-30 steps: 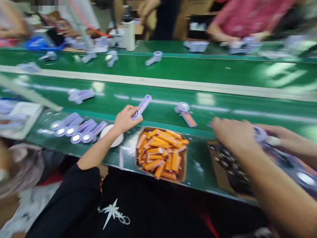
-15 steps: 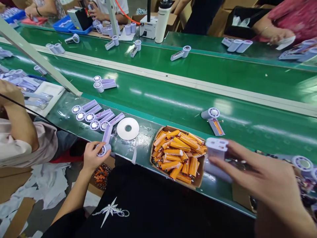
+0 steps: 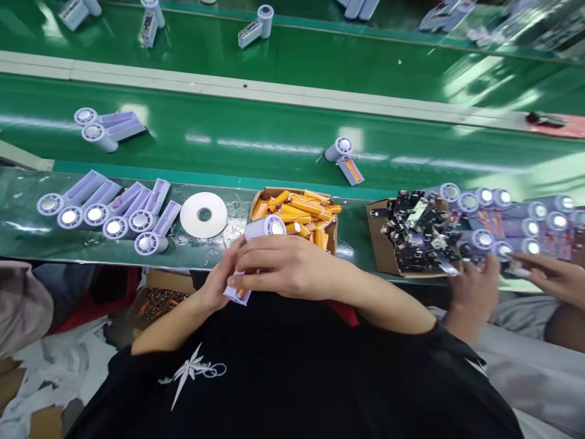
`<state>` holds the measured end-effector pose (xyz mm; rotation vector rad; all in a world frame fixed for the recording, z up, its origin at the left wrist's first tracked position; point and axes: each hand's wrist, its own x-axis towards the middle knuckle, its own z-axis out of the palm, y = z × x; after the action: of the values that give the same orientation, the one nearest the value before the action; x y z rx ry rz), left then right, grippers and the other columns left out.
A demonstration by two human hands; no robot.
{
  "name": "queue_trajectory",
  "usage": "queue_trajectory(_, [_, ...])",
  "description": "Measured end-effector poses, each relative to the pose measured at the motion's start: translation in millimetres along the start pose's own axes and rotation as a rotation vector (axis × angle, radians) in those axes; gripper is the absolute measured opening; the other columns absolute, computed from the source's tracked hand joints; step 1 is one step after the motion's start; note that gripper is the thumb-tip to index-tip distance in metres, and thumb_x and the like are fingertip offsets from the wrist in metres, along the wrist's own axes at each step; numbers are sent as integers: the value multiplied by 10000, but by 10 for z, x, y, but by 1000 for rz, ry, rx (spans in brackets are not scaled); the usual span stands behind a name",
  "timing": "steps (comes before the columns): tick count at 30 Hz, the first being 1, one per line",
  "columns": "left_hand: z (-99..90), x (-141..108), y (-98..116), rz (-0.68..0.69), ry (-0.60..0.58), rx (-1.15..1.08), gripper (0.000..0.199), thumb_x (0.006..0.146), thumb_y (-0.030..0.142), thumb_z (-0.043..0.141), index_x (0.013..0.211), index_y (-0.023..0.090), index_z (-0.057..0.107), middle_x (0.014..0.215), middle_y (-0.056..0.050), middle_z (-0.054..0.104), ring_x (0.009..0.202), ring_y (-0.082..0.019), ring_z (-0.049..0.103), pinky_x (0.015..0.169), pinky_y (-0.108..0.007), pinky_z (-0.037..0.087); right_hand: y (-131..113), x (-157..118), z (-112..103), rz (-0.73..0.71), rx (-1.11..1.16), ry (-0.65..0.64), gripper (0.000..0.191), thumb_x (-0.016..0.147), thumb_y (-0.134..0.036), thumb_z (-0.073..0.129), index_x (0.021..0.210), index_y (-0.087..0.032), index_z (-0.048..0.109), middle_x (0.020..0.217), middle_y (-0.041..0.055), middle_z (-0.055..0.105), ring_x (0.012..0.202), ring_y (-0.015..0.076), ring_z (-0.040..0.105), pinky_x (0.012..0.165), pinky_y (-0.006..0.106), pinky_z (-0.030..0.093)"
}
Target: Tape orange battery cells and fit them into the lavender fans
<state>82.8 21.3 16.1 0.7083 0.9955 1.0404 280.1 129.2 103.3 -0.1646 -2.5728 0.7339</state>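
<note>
A lilac handheld fan body (image 3: 256, 228) is held up close to my chest, tilted, its round head upward and its handle toward me. Something orange shows in the open handle. My left hand (image 3: 217, 283) grips the handle from the left. Across the front lie the fingers of my right hand (image 3: 292, 262), closed over the same fan and hiding most of its middle. Just behind sits a cardboard box of orange-wrapped batteries (image 3: 315, 210), partly covered by the fan and my right hand. To the left lies a roll of white tape (image 3: 203, 215).
Several fan bodies (image 3: 114, 225) lie in a row on the bench at left. More stand on the green conveyor (image 3: 274, 128). On the right are a box of black circuit boards (image 3: 418, 231), a group of fans (image 3: 530, 213) and a co-worker's hands (image 3: 478, 292).
My right hand has come in from the right to my chest. My left hand has left the fan at the end of the row and joined it. The view has turned rightward and down.
</note>
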Motion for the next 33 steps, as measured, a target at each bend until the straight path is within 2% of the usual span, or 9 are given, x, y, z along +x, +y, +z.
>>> queue_trajectory(4, [209,221,98,10,111,-233,526,975,623,729,1413,332,706,1311,-56,741,1282,-288,695,1046,-411,602,45,-122,118,-13,5,223,242,1031,-226,752,1222,-356,824,1217,41,831,1277,242,746,1114,420,630])
queue_trajectory(8, [166,196,188,16,31,-228,618,972,638,712,1499,325,630,980,-44,707,814,-207,674,670,-335,571,118,-343,166,113,-12,496,268,1023,-193,752,1208,-380,805,1049,25,822,1004,215,803,906,401,683])
queue_trajectory(11, [181,166,176,15,25,-236,641,953,641,733,1491,310,625,944,-37,672,741,-182,627,590,-304,507,111,-405,214,159,-13,528,254,1027,-195,745,1206,-366,800,1001,25,809,896,201,797,799,368,671])
queue_trajectory(16, [250,150,156,0,30,-304,679,918,613,805,1482,274,636,851,-15,653,705,-166,610,587,-284,488,107,-363,270,117,7,580,224,998,-177,770,1182,-306,779,976,33,797,870,195,774,778,350,632])
queue_trajectory(19, [258,115,149,42,53,-286,750,939,603,801,1550,235,570,833,-6,662,682,-158,620,597,-275,492,99,-340,247,74,49,601,68,1003,-256,776,1068,-256,754,899,32,762,823,207,738,751,374,607])
queue_trajectory(23, [232,49,107,106,90,-226,795,955,609,797,1598,234,516,879,-15,714,683,-159,656,620,-271,508,29,-314,223,95,36,573,314,989,-423,801,791,-240,641,901,42,731,822,212,692,766,404,570])
queue_trajectory(25, [216,22,80,133,119,-160,783,970,602,784,1607,230,521,907,-26,738,705,-166,668,644,-281,526,-11,-288,241,103,12,556,297,957,-400,845,815,-247,634,915,34,748,828,209,694,781,403,561])
queue_trajectory(29, [190,4,39,208,222,-58,695,965,574,802,1536,219,625,1231,-87,780,979,-219,730,887,-324,586,-53,-234,299,111,-122,492,137,973,-252,819,1056,-242,710,886,14,798,803,197,707,789,392,547])
queue_trajectory(33, [164,2,36,222,229,-82,673,968,562,798,1533,234,638,1419,-105,733,1145,-249,724,1011,-346,578,-45,-229,315,111,-190,495,77,987,-174,775,1022,-230,735,838,5,805,750,179,716,749,375,534])
